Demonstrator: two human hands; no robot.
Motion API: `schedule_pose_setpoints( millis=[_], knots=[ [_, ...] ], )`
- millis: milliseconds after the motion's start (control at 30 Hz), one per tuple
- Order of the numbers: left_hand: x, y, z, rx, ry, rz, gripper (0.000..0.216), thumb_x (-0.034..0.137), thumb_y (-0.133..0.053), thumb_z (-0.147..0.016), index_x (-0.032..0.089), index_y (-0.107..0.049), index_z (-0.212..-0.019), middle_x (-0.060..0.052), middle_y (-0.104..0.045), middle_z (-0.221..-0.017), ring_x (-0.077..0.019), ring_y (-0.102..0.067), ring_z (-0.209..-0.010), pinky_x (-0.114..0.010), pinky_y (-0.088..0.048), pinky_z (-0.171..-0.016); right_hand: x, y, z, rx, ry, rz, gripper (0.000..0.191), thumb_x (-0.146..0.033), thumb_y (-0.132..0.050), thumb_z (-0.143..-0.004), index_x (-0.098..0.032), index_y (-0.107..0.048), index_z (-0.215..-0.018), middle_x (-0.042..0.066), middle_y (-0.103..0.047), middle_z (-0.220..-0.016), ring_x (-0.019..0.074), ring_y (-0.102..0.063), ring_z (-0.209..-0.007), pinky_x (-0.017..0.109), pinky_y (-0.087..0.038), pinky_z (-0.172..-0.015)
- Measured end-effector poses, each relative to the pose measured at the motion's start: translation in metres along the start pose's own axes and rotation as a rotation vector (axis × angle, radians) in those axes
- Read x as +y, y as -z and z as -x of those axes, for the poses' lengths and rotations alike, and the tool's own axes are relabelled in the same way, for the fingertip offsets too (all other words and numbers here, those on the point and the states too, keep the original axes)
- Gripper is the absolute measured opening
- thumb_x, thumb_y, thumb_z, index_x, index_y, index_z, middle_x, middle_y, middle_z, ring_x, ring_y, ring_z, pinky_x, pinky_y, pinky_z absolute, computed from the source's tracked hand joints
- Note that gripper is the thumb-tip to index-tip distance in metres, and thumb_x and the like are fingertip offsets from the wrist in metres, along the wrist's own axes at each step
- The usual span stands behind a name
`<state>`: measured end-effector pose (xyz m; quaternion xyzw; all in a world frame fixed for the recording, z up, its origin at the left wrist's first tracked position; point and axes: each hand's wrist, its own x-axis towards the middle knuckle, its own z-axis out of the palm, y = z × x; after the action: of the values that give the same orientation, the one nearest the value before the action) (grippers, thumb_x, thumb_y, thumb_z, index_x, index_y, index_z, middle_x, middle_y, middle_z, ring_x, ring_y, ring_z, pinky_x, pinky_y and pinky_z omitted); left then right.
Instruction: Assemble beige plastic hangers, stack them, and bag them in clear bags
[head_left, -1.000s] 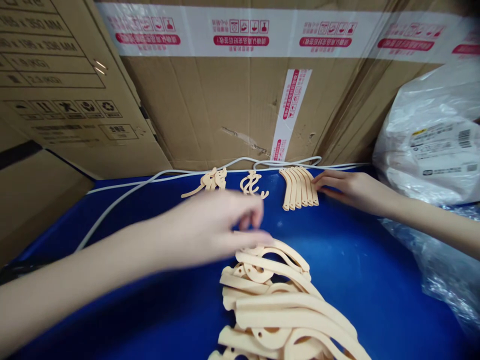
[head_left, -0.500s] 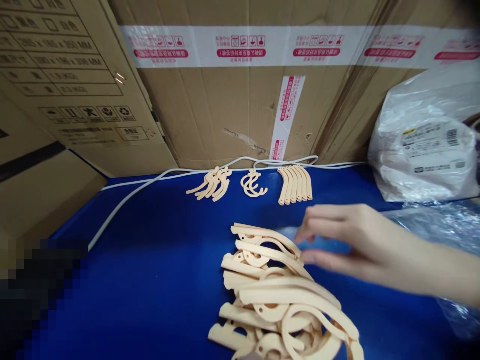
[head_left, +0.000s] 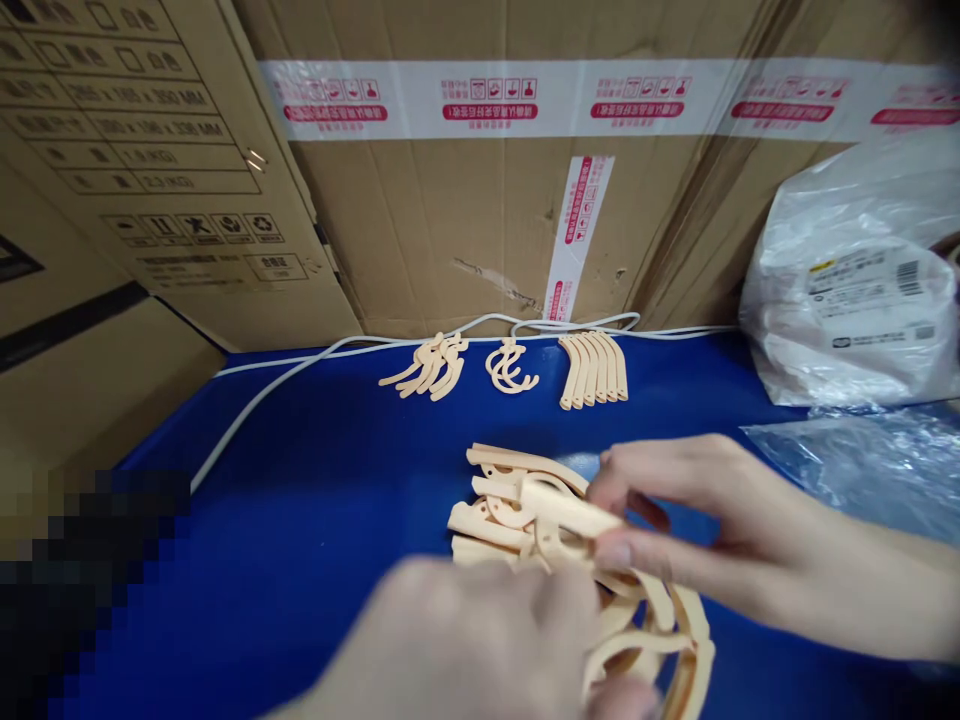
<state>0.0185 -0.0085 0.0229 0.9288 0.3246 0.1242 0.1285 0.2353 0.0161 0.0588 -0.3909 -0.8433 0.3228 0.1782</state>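
A pile of beige plastic folding hangers [head_left: 491, 525] lies on the blue table in front of me. My right hand [head_left: 697, 530] pinches one folding hanger [head_left: 570, 515] between thumb and fingers, at the right side of the pile. My left hand [head_left: 480, 630] is over the near part of the pile, blurred by motion. Its fingertips are hidden, so whether it holds a piece cannot be made out. Under and between both hands, curved arms of other hangers show.
Along the back lie small beige curved pieces [head_left: 431, 368], hook-shaped pieces [head_left: 510, 368] and a row of curved arms [head_left: 592, 370]. A white cable [head_left: 277, 385] runs behind them. Cardboard boxes [head_left: 450, 220] stand at the back and left. A white plastic bag [head_left: 847, 290] and clear wrap [head_left: 862, 470] lie right.
My left hand has come in from below over the pile. My right hand has closed on a hanger, which is now tilted above the others.
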Motion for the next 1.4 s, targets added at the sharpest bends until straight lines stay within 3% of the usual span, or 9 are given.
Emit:
schedule_pose_setpoints(
  millis=[100, 233, 433, 567, 767, 1033, 1167, 1267, 1400],
  knots=[
    [-0.017, 0.045, -0.023, 0.194, 0.298, 0.086, 0.043, 0.058, -0.055, -0.085, 0.021, -0.056, -0.062, 0.000, -0.054, -0.049, -0.0127, -0.040, -0.040, -0.027, -0.017, -0.039, 0.000, 0.011, -0.011, 0.152, -0.056, -0.118, 0.027, -0.043, -0.060, -0.090, -0.021, -0.061, -0.075, -0.002, -0.060, -0.062, 0.0112, -0.054, -0.055, 0.021, -0.040, -0.047],
    [-0.035, 0.077, -0.055, 0.253, 0.302, 0.357, 0.032, 0.047, -0.059, -0.087, 0.020, -0.061, -0.070, 0.001, -0.060, -0.066, -0.0126, -0.051, -0.059, -0.021, -0.030, -0.048, 0.003, 0.028, -0.035, 0.290, -0.036, -0.080, 0.034, -0.050, -0.057, -0.090, -0.020, -0.060, -0.074, -0.001, -0.062, -0.064, 0.0114, -0.054, -0.053, 0.022, -0.038, -0.045],
    [-0.055, 0.083, -0.087, 0.268, 0.338, 0.634, 0.033, 0.029, -0.047, -0.092, 0.016, -0.054, -0.063, 0.002, -0.049, -0.057, -0.0085, -0.045, -0.052, -0.019, -0.031, -0.048, 0.013, 0.046, -0.070, 0.521, 0.167, 0.788, 0.032, -0.040, -0.041, -0.097, -0.018, -0.063, -0.102, 0.006, -0.068, -0.076, 0.0180, -0.060, -0.066, 0.029, -0.032, -0.054],
    [-0.078, 0.074, -0.100, 0.178, 0.330, 0.625, 0.035, 0.031, -0.045, -0.094, 0.018, -0.047, -0.061, 0.004, -0.039, -0.053, -0.0073, -0.034, -0.045, -0.020, -0.027, -0.047, 0.029, 0.047, -0.093, 0.376, 0.011, 1.039, 0.029, -0.026, -0.036, -0.096, -0.017, -0.062, -0.103, 0.009, -0.068, -0.072, 0.0208, -0.058, -0.060, 0.030, -0.027, -0.053],
    [-0.124, 0.049, -0.105, 0.124, 0.346, 0.233, 0.030, 0.031, -0.049, -0.090, 0.020, -0.041, -0.063, 0.004, -0.041, -0.056, -0.0109, -0.037, -0.053, -0.024, -0.026, -0.054, 0.078, 0.057, -0.120, 0.065, 0.077, 0.574, 0.020, -0.022, -0.038, -0.096, -0.017, -0.056, -0.090, 0.005, -0.064, -0.067, 0.0154, -0.057, -0.059, 0.027, -0.038, -0.057],
    [-0.186, 0.042, -0.096, 0.014, 0.565, -0.138, 0.045, 0.050, -0.052, -0.084, 0.021, -0.042, -0.051, 0.001, -0.043, -0.050, -0.0150, -0.041, -0.052, -0.028, -0.021, -0.053, 0.096, 0.069, -0.115, 0.162, -0.149, -0.265, 0.025, -0.027, -0.038, -0.099, -0.020, -0.059, -0.088, -0.003, -0.056, -0.051, 0.0106, -0.048, -0.043, 0.023, -0.034, -0.043],
    [-0.170, 0.039, -0.101, 0.182, 0.598, -0.050, 0.048, 0.063, -0.054, -0.081, 0.019, -0.057, -0.062, -0.004, -0.062, -0.066, -0.0183, -0.052, -0.064, -0.027, -0.027, -0.055, 0.078, 0.065, -0.121, 0.478, -0.201, -0.470, 0.023, -0.011, -0.032, -0.097, -0.020, -0.053, -0.094, -0.007, -0.054, -0.045, 0.0082, -0.041, -0.036, 0.022, -0.027, -0.041],
    [-0.141, 0.035, -0.102, 0.090, 0.483, 0.530, 0.065, 0.070, -0.031, -0.090, 0.019, -0.071, -0.090, -0.008, -0.071, -0.104, -0.0216, -0.062, -0.095, -0.027, -0.042, -0.072, 0.076, 0.068, -0.125, 0.894, -0.142, -0.508, 0.018, -0.007, -0.033, -0.094, -0.023, -0.040, -0.092, -0.008, -0.059, -0.052, 0.0078, -0.050, -0.041, 0.021, -0.033, -0.046],
    [-0.116, 0.030, -0.103, -0.081, 0.402, 0.927, 0.046, 0.061, -0.060, -0.082, 0.020, -0.073, -0.099, -0.007, -0.067, -0.122, -0.0233, -0.055, -0.121, -0.029, -0.043, -0.093, 0.087, 0.074, -0.122, 1.079, -0.042, -0.520, 0.028, -0.001, -0.038, -0.090, -0.027, -0.028, -0.089, -0.004, -0.070, -0.072, 0.0103, -0.064, -0.061, 0.028, -0.047, -0.066]
  ],
)
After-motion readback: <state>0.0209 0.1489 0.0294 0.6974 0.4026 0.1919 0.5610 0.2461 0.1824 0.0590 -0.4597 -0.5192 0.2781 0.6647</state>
